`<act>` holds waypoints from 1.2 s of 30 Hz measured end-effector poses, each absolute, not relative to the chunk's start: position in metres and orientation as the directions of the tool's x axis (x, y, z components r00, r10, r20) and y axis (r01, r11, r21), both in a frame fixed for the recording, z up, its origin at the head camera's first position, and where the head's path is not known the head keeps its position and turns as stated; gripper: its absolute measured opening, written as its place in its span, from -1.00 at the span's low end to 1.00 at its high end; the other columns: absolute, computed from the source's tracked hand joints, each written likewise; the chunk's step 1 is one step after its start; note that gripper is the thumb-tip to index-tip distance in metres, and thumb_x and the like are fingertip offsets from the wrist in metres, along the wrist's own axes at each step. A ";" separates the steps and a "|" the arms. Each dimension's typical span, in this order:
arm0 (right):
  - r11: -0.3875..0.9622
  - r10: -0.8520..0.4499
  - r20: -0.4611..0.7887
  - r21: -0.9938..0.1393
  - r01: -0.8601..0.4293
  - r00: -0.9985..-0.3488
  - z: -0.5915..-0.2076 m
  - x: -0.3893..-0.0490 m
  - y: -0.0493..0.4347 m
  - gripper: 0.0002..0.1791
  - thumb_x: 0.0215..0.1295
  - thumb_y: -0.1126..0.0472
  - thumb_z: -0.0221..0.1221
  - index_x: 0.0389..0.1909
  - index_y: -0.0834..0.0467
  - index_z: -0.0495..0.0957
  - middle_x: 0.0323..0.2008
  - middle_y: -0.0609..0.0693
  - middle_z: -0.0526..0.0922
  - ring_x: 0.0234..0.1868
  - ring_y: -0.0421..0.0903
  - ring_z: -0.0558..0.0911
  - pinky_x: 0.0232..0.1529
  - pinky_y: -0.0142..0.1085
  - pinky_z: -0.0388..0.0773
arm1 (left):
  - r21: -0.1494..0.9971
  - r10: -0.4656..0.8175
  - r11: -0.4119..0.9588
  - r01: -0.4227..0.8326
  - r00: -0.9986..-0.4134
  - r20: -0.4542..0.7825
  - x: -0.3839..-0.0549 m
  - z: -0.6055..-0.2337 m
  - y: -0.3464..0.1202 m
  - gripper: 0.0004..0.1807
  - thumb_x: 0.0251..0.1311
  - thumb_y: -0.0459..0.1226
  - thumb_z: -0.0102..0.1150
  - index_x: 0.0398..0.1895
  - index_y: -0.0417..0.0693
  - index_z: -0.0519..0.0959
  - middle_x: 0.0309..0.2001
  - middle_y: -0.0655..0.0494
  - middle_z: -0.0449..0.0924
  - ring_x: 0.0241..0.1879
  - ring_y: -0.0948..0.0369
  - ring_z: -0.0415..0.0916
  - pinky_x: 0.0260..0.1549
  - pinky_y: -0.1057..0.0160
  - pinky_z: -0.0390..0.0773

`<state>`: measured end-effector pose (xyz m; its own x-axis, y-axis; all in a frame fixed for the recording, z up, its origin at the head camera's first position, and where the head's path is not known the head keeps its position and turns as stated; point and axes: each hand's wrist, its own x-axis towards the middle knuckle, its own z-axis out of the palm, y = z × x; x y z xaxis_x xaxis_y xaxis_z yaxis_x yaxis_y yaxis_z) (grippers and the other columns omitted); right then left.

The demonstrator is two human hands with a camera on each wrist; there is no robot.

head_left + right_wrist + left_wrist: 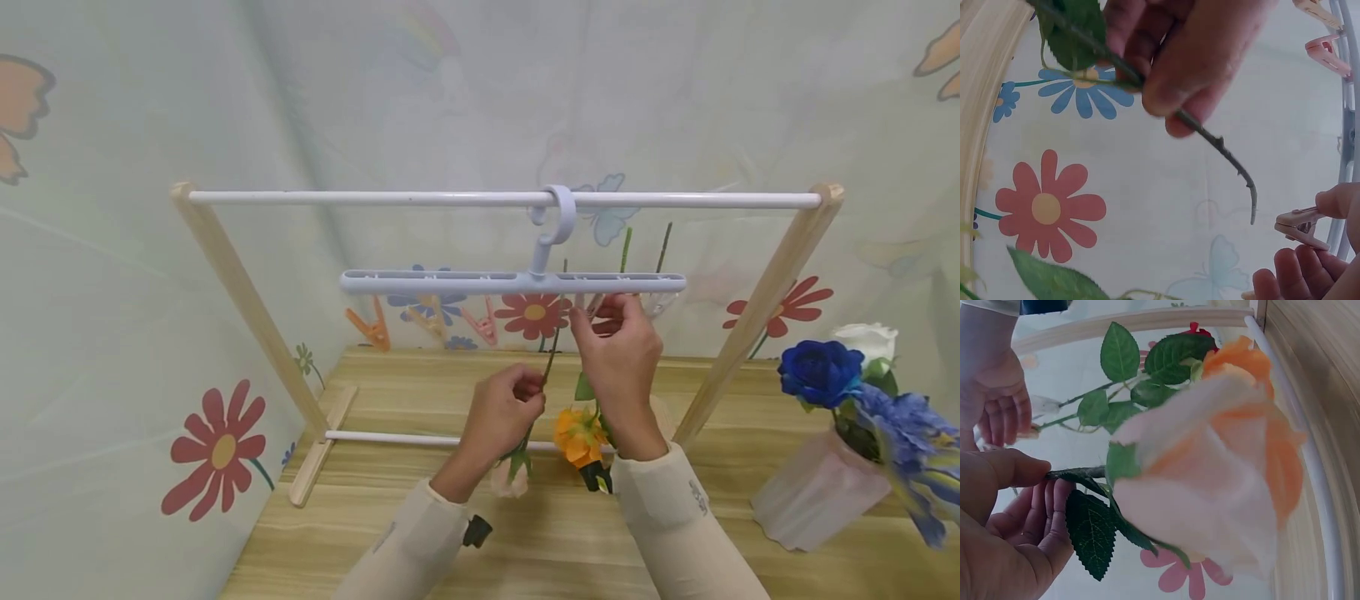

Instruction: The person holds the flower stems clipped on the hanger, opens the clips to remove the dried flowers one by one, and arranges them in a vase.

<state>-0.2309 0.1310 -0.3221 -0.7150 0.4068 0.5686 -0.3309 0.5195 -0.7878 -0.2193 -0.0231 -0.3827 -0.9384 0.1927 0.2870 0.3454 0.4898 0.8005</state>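
Below the hanger (pixel 442 285), left hand (pixel 504 410): is pinching the pale rose stem (pixel 555 346).
Right hand (pixel 621 348): is gripping a clip (pixel 1301 226).
Orange flower (pixel 579 435): is hanging nearby.

Smooth plastic with a satin look forms the hanger (pixel 442 284), paired with a sleek white rod (pixel 375 198) and matt wooden posts (pixel 738 333). The clip (pixel 1297 217) appears to be smooth plastic, the stem (pixel 1225 148) rough and knobbly. Soft, matt, cloth-like petals make up the rose (pixel 1204 506), with a textured, veined leaf (pixel 1091 531). Wood grain covers the table (pixel 562 550); the vase (pixel 817 492) looks smooth, the backdrop (pixel 480 108) creased and fabric-like, the sleeves (pixel 652 483) matt cloth.
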 end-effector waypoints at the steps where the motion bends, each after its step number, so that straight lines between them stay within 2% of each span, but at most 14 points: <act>1: 0.521 0.408 0.570 -0.787 -0.330 -0.713 -0.322 -0.231 0.131 -0.66 0.24 0.09 0.39 -0.11 0.23 0.59 -0.23 0.08 0.75 -0.31 -0.03 0.73 -0.30 -0.49 0.55 | 0.796 0.191 0.497 0.346 -0.938 0.288 -0.218 -0.383 -0.025 -0.85 0.23 -0.33 0.26 -0.16 -0.03 0.70 -0.28 0.13 0.74 -0.30 0.28 0.66 -0.26 0.34 0.66; 9: 0.517 0.416 0.568 -0.790 -0.330 -0.710 -0.322 -0.231 0.132 -0.65 0.26 0.07 0.38 -0.11 0.22 0.58 -0.24 0.10 0.74 -0.29 0.01 0.73 -0.22 -0.22 0.64 | 0.753 0.173 0.554 0.355 -0.934 0.312 -0.206 -0.384 -0.040 -0.86 0.17 -0.39 0.25 -0.23 -0.04 0.70 -0.34 0.18 0.72 -0.32 0.30 0.63 -0.33 0.39 0.61; 15: 0.521 0.415 0.565 -0.790 -0.323 -0.713 -0.322 -0.232 0.131 -0.63 0.27 0.08 0.38 -0.08 0.24 0.57 -0.21 0.13 0.73 -0.27 0.05 0.71 -0.22 -0.25 0.60 | 0.693 0.173 0.602 0.397 -0.912 0.373 -0.200 -0.386 -0.049 -0.85 0.11 -0.43 0.26 -0.28 -0.07 0.71 -0.40 0.17 0.70 -0.36 0.30 0.63 -0.36 0.41 0.60; 27: 0.520 0.409 0.566 -0.789 -0.326 -0.716 -0.322 -0.231 0.132 -0.63 0.28 0.10 0.37 -0.05 0.25 0.57 -0.20 0.14 0.72 -0.26 0.06 0.69 -0.21 -0.21 0.59 | 0.490 0.182 0.758 0.431 -0.860 0.476 -0.189 -0.387 -0.069 -0.81 0.02 -0.47 0.28 -0.33 -0.04 0.73 -0.43 0.16 0.68 -0.40 0.30 0.55 -0.41 0.37 0.56; 32: 0.521 0.410 0.562 -0.791 -0.321 -0.719 -0.321 -0.230 0.132 -0.65 0.29 0.11 0.36 -0.07 0.26 0.57 -0.20 0.14 0.72 -0.29 0.07 0.69 -0.20 -0.17 0.60 | 0.406 0.216 0.798 0.445 -0.840 0.497 -0.185 -0.381 -0.075 -0.81 0.04 -0.47 0.30 -0.33 -0.02 0.74 -0.43 0.19 0.64 -0.40 0.31 0.51 -0.41 0.37 0.53; 36: 0.528 0.402 0.571 -0.783 -0.329 -0.716 -0.321 -0.229 0.134 -0.67 0.29 0.12 0.35 -0.11 0.27 0.57 -0.21 0.15 0.73 -0.30 0.08 0.68 -0.20 -0.16 0.59 | 0.352 0.242 0.809 0.471 -0.812 0.532 -0.181 -0.376 -0.076 -0.81 0.09 -0.47 0.33 -0.32 0.01 0.75 -0.40 0.19 0.66 -0.37 0.28 0.55 -0.38 0.35 0.58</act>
<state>-0.2288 0.1335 -0.3214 -0.7157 0.4021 0.5710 -0.3285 0.5277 -0.7833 -0.1808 -0.0758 -0.3755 -0.8118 0.2417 0.5316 0.4711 0.8089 0.3517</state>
